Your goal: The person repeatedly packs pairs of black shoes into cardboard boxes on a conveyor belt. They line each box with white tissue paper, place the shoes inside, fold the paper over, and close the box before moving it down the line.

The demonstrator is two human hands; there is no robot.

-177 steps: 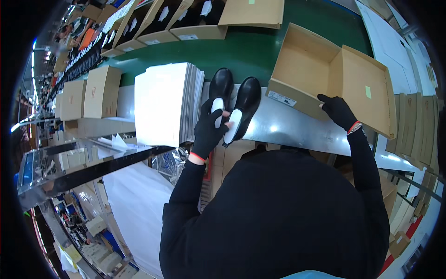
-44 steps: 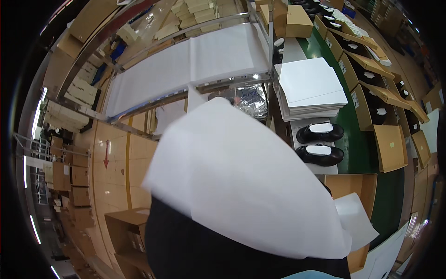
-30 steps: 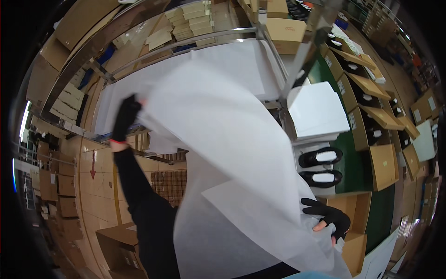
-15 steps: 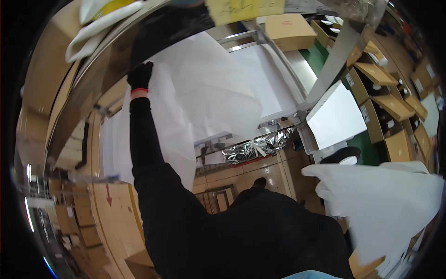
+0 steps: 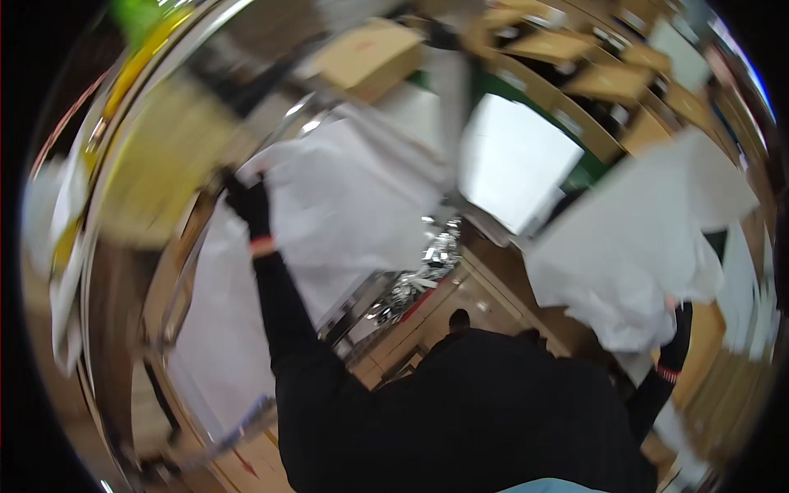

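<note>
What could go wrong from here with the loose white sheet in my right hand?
First, the white sheet is bunched up where your right hand holds it, so it might crease or tear.
Second, its free edge spreads out next to the white paper stack in this view and might brush or shift the top pieces.
Third, your left hand is at wrinkled white paper; a sharp tug could crumple that further.

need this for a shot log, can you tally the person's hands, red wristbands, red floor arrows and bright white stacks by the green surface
left hand and right hand: 2
red wristbands: 2
red floor arrow: 1
bright white stack: 1
total: 6
</note>
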